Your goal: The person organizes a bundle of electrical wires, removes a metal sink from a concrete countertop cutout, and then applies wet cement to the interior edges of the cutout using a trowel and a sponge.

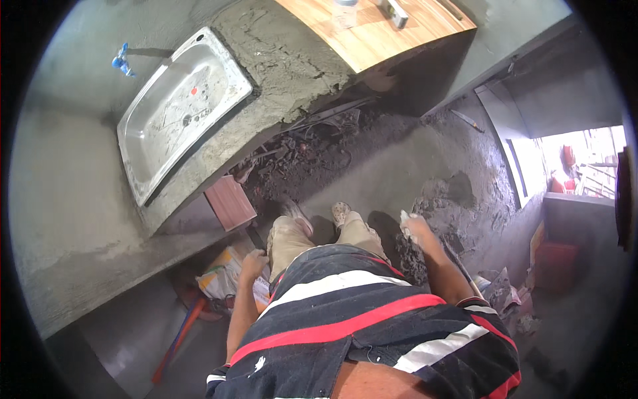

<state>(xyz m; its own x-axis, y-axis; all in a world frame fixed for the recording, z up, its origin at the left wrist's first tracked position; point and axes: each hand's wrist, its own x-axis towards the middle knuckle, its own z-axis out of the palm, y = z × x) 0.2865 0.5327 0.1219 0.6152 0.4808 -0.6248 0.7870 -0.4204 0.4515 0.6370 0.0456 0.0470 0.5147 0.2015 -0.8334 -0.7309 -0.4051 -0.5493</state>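
My left hand (254, 265) hangs beside my left thigh, its fingers loosely curled, with nothing visible in them. Near it lies a crumpled white and yellow sack (224, 274). On the other side, my right hand (415, 228) is closed, over the floor next to a heap of wet grey mortar (435, 206). Something whitish shows at its fingers; whether it is a held thing or smeared mortar is unclear. At the far left, a dirty steel sink (174, 110) is set in a rough cement counter (282, 63).
A blue tap (122, 61) juts from the wall. Farther off, a wood-patterned top (392, 33) carries a clear jar (345, 13) and a small level-like block (394, 13). Rubble (299, 153) lies under the counter. A reddish panel (230, 203) and an orange-blue handle (179, 339) are at left.
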